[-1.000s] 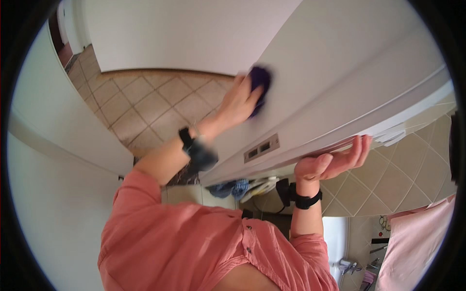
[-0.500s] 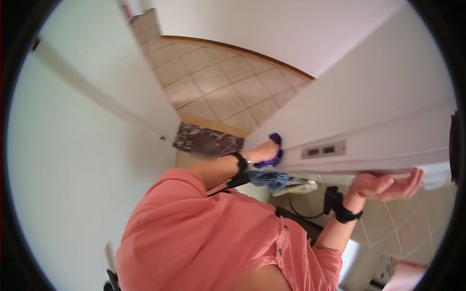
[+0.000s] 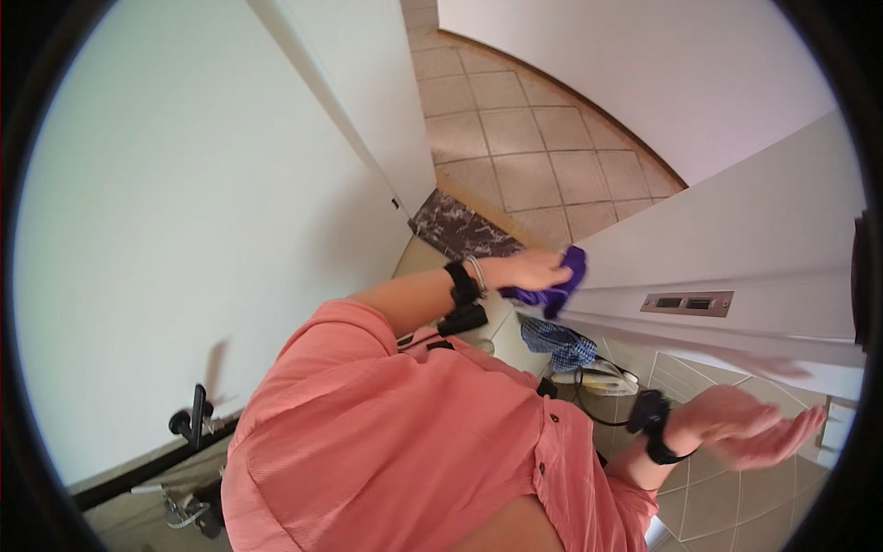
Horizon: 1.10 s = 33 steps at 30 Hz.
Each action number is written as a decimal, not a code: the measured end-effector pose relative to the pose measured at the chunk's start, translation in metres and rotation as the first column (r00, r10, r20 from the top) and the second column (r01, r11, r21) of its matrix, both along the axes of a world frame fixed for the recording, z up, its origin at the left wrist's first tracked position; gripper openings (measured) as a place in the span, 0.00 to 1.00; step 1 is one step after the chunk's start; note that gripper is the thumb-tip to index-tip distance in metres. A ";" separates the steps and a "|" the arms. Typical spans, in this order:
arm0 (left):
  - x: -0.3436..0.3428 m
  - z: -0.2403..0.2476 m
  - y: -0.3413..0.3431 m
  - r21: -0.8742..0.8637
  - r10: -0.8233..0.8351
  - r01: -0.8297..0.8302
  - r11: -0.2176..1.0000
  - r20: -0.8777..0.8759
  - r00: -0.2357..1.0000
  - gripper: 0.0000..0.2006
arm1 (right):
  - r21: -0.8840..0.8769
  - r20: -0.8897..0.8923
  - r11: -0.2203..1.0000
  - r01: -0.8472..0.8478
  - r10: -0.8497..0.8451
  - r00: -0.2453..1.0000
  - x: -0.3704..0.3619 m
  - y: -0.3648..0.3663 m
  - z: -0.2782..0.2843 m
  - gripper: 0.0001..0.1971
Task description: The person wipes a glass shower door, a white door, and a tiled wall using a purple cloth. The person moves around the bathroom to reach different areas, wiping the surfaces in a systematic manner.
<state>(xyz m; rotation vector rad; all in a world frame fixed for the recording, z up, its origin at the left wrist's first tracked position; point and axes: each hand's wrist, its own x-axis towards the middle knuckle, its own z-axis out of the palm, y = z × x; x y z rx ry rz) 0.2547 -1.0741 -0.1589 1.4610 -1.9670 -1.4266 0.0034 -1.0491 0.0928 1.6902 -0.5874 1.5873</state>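
A bunched purple cloth (image 3: 572,274) is gripped in my left hand (image 3: 529,270), with its folds spilling past the fingers. That hand is beside the white door frame (image 3: 644,248), and I cannot tell whether the cloth touches it. A metal strike plate (image 3: 687,303) is set into the frame to the right of the cloth. Slightly blurred, my right hand (image 3: 740,425) is held out on the right with its fingers stretched and nothing in them. It is apart from the frame. Both wrists carry black straps.
A wide white panel (image 3: 212,212) fills the left, with a black handle (image 3: 195,419) low beside it. A dark marbled threshold (image 3: 460,225) meets beige floor tiles (image 3: 515,129). Below the frame are a blue checked cloth (image 3: 556,345) and a black cable (image 3: 598,421).
My right hand has moved down, away from the edge of the frame. My left hand still grips the purple cloth. The view has shifted, bringing the black handle into sight.
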 end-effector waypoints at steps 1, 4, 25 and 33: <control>0.018 -0.012 0.011 0.012 0.106 -0.107 0.994 0.040 0.994 0.28 | -0.038 -0.022 0.996 -0.078 0.078 0.997 0.011 0.003 -0.009 0.15; 0.066 -0.050 0.050 -0.086 0.303 -0.297 0.951 0.068 0.951 0.27 | 0.444 0.345 0.597 -0.668 0.574 0.743 0.076 0.035 -0.063 0.11; 0.188 0.020 0.180 0.266 0.605 -0.543 0.797 -0.343 0.719 0.32 | 0.665 0.682 -0.732 -0.148 0.514 0.519 0.287 0.015 -0.264 0.33; 0.238 0.096 0.221 -0.281 0.769 -0.761 0.585 -0.109 0.630 0.21 | 0.544 0.837 -0.612 -0.574 0.354 0.417 0.415 -0.028 -0.181 0.20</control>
